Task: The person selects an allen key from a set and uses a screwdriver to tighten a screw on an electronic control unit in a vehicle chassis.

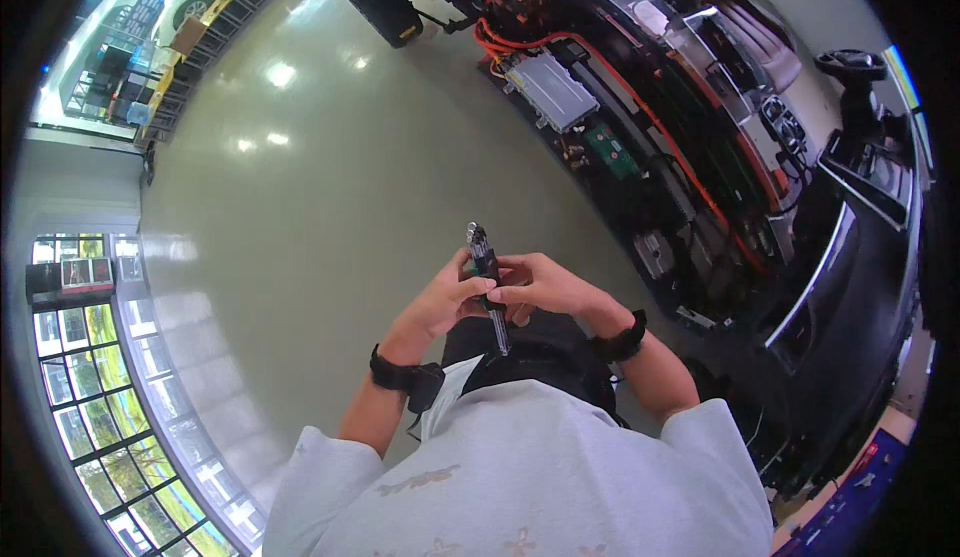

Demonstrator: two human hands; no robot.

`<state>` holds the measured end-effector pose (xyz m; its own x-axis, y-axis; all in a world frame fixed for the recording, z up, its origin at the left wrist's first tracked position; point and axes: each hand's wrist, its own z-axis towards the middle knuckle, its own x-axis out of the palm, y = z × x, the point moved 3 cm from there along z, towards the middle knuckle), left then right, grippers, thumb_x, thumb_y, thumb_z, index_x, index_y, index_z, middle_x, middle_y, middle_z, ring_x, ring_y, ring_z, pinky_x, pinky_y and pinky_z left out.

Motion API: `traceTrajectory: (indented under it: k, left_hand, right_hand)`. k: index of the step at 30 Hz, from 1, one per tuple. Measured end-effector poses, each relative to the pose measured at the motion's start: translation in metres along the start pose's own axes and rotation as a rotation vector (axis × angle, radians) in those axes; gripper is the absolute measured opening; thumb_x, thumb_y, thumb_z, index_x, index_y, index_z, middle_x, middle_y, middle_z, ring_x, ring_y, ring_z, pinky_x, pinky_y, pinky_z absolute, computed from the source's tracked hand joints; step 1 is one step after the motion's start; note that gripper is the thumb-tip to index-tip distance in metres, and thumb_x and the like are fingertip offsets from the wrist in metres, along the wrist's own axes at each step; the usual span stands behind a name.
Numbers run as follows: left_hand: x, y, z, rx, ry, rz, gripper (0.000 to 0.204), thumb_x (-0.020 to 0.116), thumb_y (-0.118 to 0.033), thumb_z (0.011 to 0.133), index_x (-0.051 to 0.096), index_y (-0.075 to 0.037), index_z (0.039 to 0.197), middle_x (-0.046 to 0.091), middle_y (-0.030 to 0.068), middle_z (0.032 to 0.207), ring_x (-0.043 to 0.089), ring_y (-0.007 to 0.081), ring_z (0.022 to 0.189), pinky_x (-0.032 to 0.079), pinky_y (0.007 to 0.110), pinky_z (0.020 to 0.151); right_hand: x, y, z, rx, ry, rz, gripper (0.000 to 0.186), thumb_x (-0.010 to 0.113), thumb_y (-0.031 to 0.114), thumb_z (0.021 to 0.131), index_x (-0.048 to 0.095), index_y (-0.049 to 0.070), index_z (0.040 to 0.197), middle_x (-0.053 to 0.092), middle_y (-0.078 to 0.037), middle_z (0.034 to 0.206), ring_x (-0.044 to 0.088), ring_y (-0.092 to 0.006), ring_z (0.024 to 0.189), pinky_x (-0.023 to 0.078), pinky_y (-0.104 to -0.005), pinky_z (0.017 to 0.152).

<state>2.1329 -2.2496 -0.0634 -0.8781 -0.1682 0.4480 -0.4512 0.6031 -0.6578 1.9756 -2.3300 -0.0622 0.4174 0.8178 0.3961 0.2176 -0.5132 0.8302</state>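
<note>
In front of my waist I hold what looks like a ratchet wrench [482,249], with a shiny metal head at its far end and a dark body. A slim metal end pokes out below my fingers toward me. My left hand [440,299] is closed round its left side, the thumb lying across the body. From the right, my right hand [548,285] grips the same tool, thumb close to the left thumb. The middle of the tool is partly covered by my fingers. Both wrists wear black bands.
To the right stands a stripped car chassis with orange cables [640,97], a silver box [552,90] and a green circuit board [610,150]. A wheel [378,4] sits at its far end. A dark car door panel [820,287] is nearer. Tall windows [100,357] line the left.
</note>
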Motion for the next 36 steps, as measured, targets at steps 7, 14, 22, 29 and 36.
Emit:
traceTrajectory:
  k: [7, 14, 22, 29, 36]
  left_hand:
    - [-0.057, -0.105, 0.08, -0.012, 0.08, -0.212, 0.055, 0.065, -0.015, 0.085, 0.041, -0.008, 0.133, 0.056, 0.0116, 0.125, 0.062, 0.0235, 0.105, 0.055, 0.045, 0.083]
    - [-0.147, -0.221, 0.147, 0.054, -0.015, -0.137, 0.039, 0.063, -0.02, 0.091, 0.047, -0.009, 0.124, 0.06, 0.0074, 0.11, 0.063, 0.0206, 0.099, 0.057, 0.041, 0.078]
    - [-0.199, -0.35, 0.249, 0.198, -0.33, 0.172, 0.025, 0.055, -0.031, 0.096, 0.052, -0.009, 0.109, 0.061, 0.0024, 0.097, 0.064, 0.0129, 0.085, 0.057, 0.032, 0.072]
    - [-0.223, -0.431, 0.386, 0.129, -0.196, 0.236, 0.032, 0.053, -0.033, 0.095, 0.051, -0.006, 0.112, 0.059, 0.0047, 0.096, 0.063, 0.0126, 0.083, 0.056, 0.029, 0.067]
    - [-0.223, -0.497, 0.49, -0.074, -0.008, 0.215, 0.029, 0.052, -0.027, 0.094, 0.049, -0.007, 0.115, 0.059, 0.0061, 0.101, 0.063, 0.0174, 0.089, 0.056, 0.037, 0.073]
  right_hand:
    - [-0.067, 0.07, 0.117, 0.042, 0.019, 0.005, 0.051, 0.058, 0.025, 0.093, 0.047, -0.003, 0.133, 0.065, -0.015, 0.104, 0.069, -0.0202, 0.076, 0.059, -0.0305, 0.066]
    - [-0.091, 0.155, 0.251, -0.013, -0.099, -0.123, 0.043, 0.047, 0.031, 0.1, 0.049, 0.002, 0.133, 0.06, -0.003, 0.085, 0.058, -0.0091, 0.064, 0.048, -0.0241, 0.059]
    - [-0.149, 0.244, 0.368, -0.203, -0.527, -0.352, 0.043, 0.036, 0.039, 0.099, 0.059, 0.005, 0.113, 0.066, -0.017, 0.091, 0.063, -0.0347, 0.087, 0.047, -0.042, 0.076]
    - [-0.26, 0.278, 0.45, -0.184, -0.722, -0.444, 0.038, 0.034, 0.035, 0.1, 0.059, 0.008, 0.113, 0.065, -0.018, 0.095, 0.062, -0.038, 0.089, 0.046, -0.0447, 0.078]
    - [-0.355, 0.309, 0.493, -0.126, -0.728, -0.443, 0.042, 0.033, 0.04, 0.098, 0.059, 0.009, 0.11, 0.066, -0.019, 0.098, 0.061, -0.0401, 0.094, 0.046, -0.0487, 0.079]
